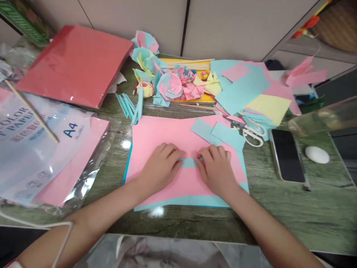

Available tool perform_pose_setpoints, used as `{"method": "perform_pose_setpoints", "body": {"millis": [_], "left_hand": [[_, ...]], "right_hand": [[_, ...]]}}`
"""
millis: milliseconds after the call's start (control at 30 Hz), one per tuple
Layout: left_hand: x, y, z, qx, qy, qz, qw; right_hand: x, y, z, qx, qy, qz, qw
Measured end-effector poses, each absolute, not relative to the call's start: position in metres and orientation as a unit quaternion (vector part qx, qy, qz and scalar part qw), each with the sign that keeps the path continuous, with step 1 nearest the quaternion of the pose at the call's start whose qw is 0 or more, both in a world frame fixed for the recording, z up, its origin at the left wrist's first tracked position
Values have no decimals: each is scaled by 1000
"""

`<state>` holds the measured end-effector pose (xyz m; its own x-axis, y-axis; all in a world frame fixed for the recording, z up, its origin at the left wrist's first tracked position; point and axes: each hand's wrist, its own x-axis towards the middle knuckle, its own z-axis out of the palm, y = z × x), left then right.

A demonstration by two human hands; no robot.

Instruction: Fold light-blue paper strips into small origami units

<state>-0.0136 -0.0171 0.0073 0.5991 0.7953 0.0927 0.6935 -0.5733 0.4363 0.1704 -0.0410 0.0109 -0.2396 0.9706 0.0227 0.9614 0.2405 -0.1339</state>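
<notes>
Two hands pinch a narrow blue strip over pink paper

Both hands are at the middle of the worktop [279, 219], facing each other across a short blue strip [187, 163]. The left hand [162, 163] has its grip nearly closed, thumb and fingertips drawn together at the strip's left end. The right hand [218, 165] does much the same at the other end, its grip closed down so that only a small gap, if any, is left between thumb and forefinger; the fingers hide exactly how the paper sits there. Between the two sets of fingertips the middle of the strip shows, lying crosswise over a pink sheet [161, 130].

Both hands are held low, palms down, the other fingers curled in loosely. The forearms slant in from the near corners, left and right, and meet the sheet at mirrored angles, wrists over the paper.

Just beyond the right hand, two blue rectangles [227, 136] overlap on the sheet. White-handled scissors [254, 136] lie near its far right corner, with a phone [288, 155] to the right of the paper. Past the far edge, folded paper flowers [170, 86] are heaped together, and some folded blue pieces [126, 106] sit by the sheet's far left corner. A clear paper packet [41, 149] lies off to the left.
</notes>
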Motion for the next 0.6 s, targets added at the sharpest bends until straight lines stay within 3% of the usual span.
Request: {"method": "perform_pose_setpoints", "body": {"millis": [167, 600], "left_hand": [[-17, -11, 12, 852, 438, 147, 245], [-18, -15, 12, 856, 424, 136, 261]], "right_hand": [[174, -41, 8, -589, -801, 75, 78], [182, -43, 16, -553, -817, 139, 89]]}}
